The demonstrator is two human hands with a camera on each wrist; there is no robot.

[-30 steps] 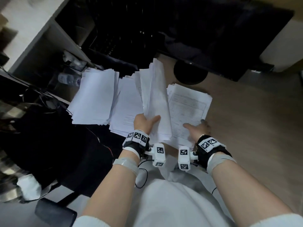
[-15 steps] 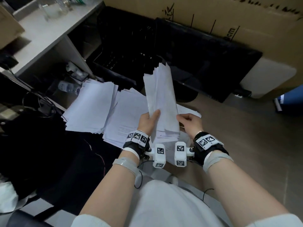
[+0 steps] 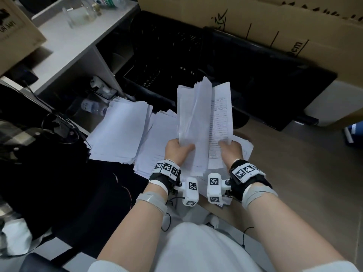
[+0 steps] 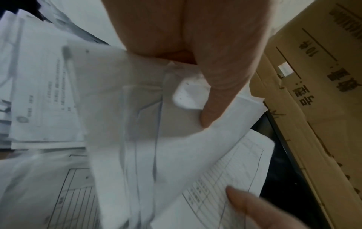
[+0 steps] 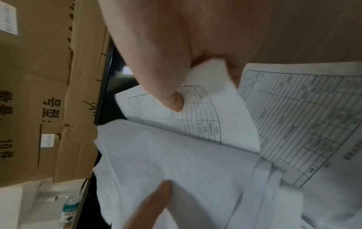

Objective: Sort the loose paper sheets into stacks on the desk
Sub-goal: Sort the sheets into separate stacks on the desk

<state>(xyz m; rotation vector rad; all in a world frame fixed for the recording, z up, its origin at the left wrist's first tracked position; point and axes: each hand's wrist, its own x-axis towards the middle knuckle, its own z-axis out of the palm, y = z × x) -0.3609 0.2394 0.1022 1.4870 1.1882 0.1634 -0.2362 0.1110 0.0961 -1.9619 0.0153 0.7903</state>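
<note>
I hold a thick bundle of white sheets [image 3: 193, 122] upright over the desk, my left hand [image 3: 179, 149] gripping its lower left edge. My right hand [image 3: 228, 147] pinches one printed form sheet [image 3: 219, 126] with ruled lines, peeled to the right of the bundle. In the left wrist view my thumb presses the bundle [image 4: 149, 108]. The right wrist view shows my thumb on the form sheet [image 5: 205, 117]. Two stacks lie on the desk: a far-left stack [image 3: 119, 130] and a middle stack [image 3: 157, 142]. More forms [image 3: 246, 149] lie under my right hand.
A wooden desk [image 3: 294, 173] stretches to the right. Behind the papers sit a black mesh tray [image 3: 167, 61], a dark monitor [image 3: 265, 91] and cardboard boxes [image 3: 255, 22]. A plastic bottle [image 3: 92, 106] lies left of the stacks, with cables and dark clutter beyond the desk's left edge.
My right hand left the forms on the desk, rose to the bundle and peeled a form sheet off to the right. The bundle stands higher and my head has tilted up.
</note>
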